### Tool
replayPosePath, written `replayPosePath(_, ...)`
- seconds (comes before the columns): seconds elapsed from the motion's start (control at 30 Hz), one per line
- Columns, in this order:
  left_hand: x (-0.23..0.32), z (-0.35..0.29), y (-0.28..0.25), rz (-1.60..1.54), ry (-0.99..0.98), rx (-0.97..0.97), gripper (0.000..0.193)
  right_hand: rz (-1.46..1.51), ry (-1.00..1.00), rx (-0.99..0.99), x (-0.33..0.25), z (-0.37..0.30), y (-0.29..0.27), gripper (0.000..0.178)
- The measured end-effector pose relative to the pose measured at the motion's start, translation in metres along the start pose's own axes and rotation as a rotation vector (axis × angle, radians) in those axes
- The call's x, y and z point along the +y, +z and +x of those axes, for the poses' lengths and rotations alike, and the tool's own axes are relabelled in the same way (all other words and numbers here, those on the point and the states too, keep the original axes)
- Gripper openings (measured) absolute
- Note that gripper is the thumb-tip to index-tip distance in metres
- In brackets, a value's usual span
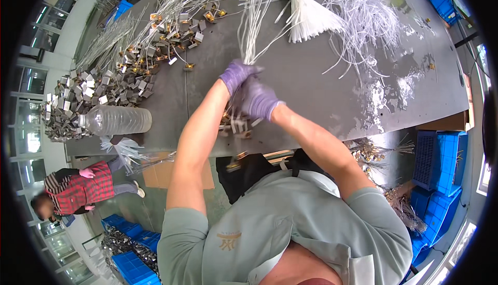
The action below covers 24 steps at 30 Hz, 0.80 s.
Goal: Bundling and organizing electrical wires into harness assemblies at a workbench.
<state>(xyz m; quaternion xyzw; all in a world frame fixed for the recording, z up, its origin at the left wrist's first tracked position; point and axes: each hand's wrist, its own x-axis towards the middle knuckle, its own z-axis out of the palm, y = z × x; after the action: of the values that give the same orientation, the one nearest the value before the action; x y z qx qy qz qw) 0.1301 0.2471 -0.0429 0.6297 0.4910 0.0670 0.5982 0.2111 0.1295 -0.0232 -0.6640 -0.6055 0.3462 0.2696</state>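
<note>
In purple gloves, both my hands meet over the near middle of the dark table. My left hand (238, 76) is closed round a bundle of white wires (251, 30), whose loose ends fan out toward the far side. Just below it, my right hand (260, 99) is blurred, its fingers curled against the same bundle. Small metal blocks (238, 126) with brassy parts hang from the bundle's near end, smeared by motion. One more blurred block (237, 160) shows beyond the table's near edge.
Metal blocks with wires (104, 90) are heaped at left, beside a clear plastic bottle (119, 119). A tied white bundle (303, 15) and loose wires (363, 25) lie across the far side. Blue crates (448, 163) stand at right. Another person (83, 189) is at lower left.
</note>
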Motion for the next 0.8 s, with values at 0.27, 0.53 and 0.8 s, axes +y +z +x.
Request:
replayPosePath(0.27, -0.010, -0.154, -0.035, 0.409, 0.004, 0.211, 0.020, 0.643, -0.177, -0.028, -0.024, -0.023, -0.016, 0.059)
replayPosePath(0.53, 0.131, -0.249, -0.046, 0.140, 0.495, 0.156, 0.037, 0.902, -0.788, 0.002, -0.162, -0.045, -0.135, 0.056)
replayPosePath(0.8, 0.135, -0.185, -0.074, 0.295, 1.114, 0.376, 0.044, 0.619, -0.808, -0.103, -0.189, -0.025, -0.161, 0.092)
